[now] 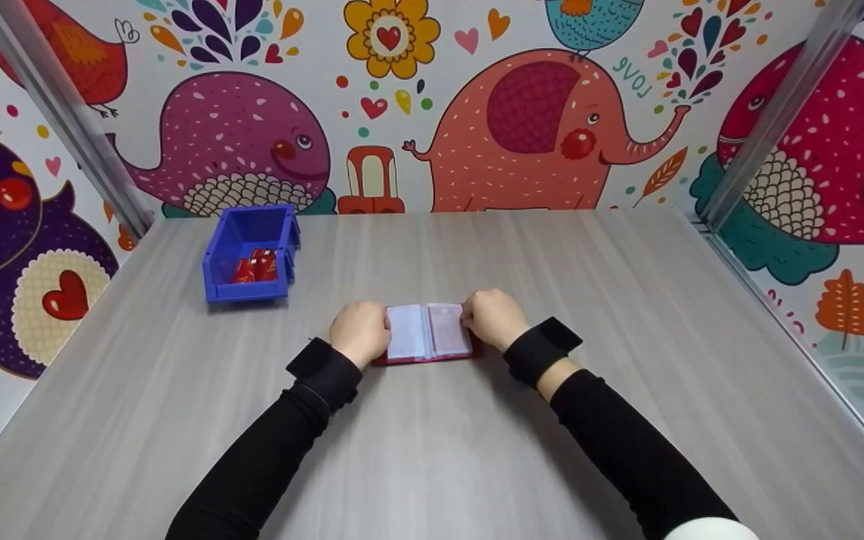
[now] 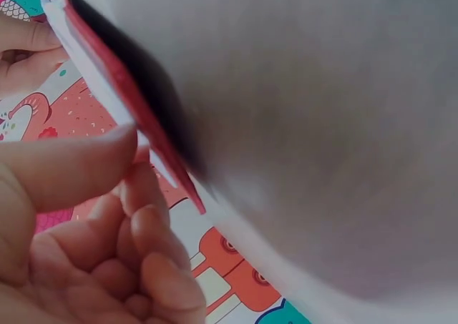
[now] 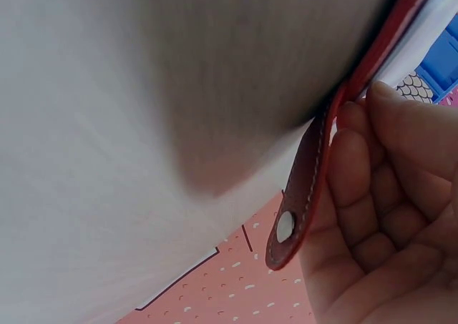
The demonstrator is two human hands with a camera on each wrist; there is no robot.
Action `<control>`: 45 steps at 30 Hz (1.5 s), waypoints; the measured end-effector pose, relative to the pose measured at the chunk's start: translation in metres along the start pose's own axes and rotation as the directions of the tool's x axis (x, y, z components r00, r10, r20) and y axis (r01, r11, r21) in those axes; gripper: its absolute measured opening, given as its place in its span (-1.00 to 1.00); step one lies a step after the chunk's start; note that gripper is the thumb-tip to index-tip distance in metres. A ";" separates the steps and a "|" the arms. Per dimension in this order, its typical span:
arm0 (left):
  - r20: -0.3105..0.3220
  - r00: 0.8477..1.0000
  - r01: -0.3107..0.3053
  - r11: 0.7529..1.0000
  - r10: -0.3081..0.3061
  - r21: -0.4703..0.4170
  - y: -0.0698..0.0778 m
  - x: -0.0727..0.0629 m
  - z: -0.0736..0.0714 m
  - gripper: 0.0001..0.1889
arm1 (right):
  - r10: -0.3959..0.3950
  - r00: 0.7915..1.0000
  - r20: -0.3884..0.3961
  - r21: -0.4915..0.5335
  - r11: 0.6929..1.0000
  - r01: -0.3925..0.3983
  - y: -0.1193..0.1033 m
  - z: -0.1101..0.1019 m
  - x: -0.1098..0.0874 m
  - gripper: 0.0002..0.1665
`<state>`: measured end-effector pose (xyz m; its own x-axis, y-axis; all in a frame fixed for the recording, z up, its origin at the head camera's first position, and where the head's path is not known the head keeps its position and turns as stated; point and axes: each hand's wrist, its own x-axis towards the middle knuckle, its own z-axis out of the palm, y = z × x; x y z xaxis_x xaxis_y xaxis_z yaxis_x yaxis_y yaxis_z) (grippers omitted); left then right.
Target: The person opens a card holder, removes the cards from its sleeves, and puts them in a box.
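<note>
A small red card holder (image 1: 408,331) lies opened out above the tabletop, its pale clear plastic sleeves facing up. At its left edge my left hand (image 1: 359,332) pinches the cover and sleeves between thumb and forefinger. My right hand (image 1: 497,319) pinches the opposite edge. From the right wrist, a dark red stitched strap (image 3: 304,188) with a metal snap (image 3: 285,226) hangs free beside the curled fingers. Seen from the left wrist, the red cover (image 2: 136,95) is edge-on, tilted slightly off the table.
A blue plastic bin (image 1: 247,291) stands at the back left of the grey wood-grain table (image 1: 432,450). Several small red packets (image 1: 256,268) lie inside it. Cartoon-printed panels (image 1: 379,112) and metal posts (image 1: 784,112) border the table at the back and sides.
</note>
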<state>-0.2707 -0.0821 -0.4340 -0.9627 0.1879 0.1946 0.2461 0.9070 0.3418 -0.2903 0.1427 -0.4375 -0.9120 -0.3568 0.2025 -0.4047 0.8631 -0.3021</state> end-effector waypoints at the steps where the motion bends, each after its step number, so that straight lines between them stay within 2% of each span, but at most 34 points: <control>1: 0.000 1.000 -0.003 1.000 0.003 0.000 0.000 0.000 0.000 -0.85 | -0.002 1.000 -0.001 -0.001 1.000 0.002 0.000 0.000 0.000 -0.94; 4: 0.008 1.000 0.002 1.000 -0.002 0.000 0.001 0.000 -0.001 -0.81 | -0.007 1.000 -0.003 0.000 1.000 0.007 0.000 0.001 0.000 -0.93; 11: 0.070 0.997 0.042 0.999 -0.043 0.018 0.005 0.003 -0.004 -0.78 | -0.030 1.000 0.002 -0.006 1.000 0.030 0.001 -0.001 0.001 -0.95; 18: 0.060 0.997 0.040 0.999 -0.041 0.024 0.005 0.004 -0.004 -0.80 | -0.027 0.999 0.017 -0.019 0.999 0.027 0.000 -0.004 0.006 -0.96; 32: 0.048 0.998 0.035 0.999 -0.035 0.008 0.005 0.004 -0.002 -0.83 | -0.049 0.996 -0.076 -0.099 0.994 0.042 0.000 -0.003 0.018 -0.88; 39: 0.064 0.997 0.036 0.999 -0.036 0.002 0.005 0.004 -0.002 -0.80 | -0.016 0.998 -0.057 -0.115 0.993 0.009 0.001 0.002 0.021 -0.90; 45: 0.052 0.998 0.029 1.000 -0.030 0.006 0.003 0.003 -0.001 -0.76 | -0.041 0.997 -0.058 -0.129 0.991 0.033 0.001 0.006 0.021 -0.91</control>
<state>-0.2729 -0.0789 -0.4310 -0.9742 0.1803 0.1360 0.2169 0.9145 0.3417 -0.3103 0.1335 -0.4387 -0.8890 -0.3706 0.2688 -0.4231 0.8895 -0.1729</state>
